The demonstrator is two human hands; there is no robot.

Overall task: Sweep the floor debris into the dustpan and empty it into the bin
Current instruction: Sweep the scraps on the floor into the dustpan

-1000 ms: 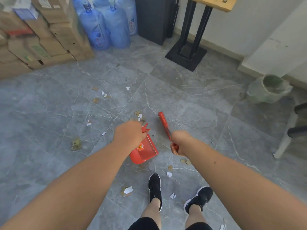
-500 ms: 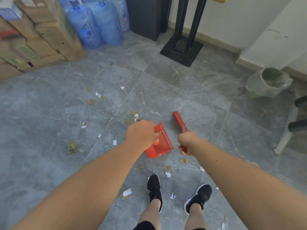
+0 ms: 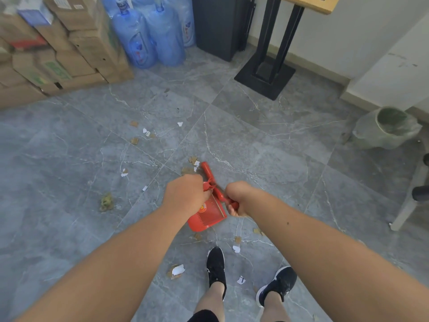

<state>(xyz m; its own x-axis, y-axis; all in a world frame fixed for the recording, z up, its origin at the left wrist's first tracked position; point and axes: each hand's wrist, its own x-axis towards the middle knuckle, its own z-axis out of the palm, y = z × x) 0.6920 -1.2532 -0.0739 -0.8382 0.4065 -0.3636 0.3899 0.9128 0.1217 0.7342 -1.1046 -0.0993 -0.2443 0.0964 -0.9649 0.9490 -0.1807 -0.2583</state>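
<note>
Scraps [image 3: 177, 270] are strewn over the floor [image 3: 267, 140]. Dustpan [image 3: 209, 216] is gripped by the left hand [image 3: 185, 194], brush [image 3: 209, 174] by the right hand [image 3: 238, 197], crossed together, probably to begin sweeping.

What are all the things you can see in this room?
Red plastic dustpan: one, red, centre.
Red plastic hand brush: one, red, centre, crossing the dustpan's handle.
Paper and cardboard scraps: many, white and brown, scattered over grey floor.
Round bin with green liner: one, green, right.
Large plastic water bottles: at least three, blue, top centre.
Stacked cardboard boxes: many, brown, top left.
Black metal table stand: one, black, top.
Black shoes: two, black, bottom centre.
Left hand: one, grips dustpan handle.
Right hand: one, grips brush handle.
</note>
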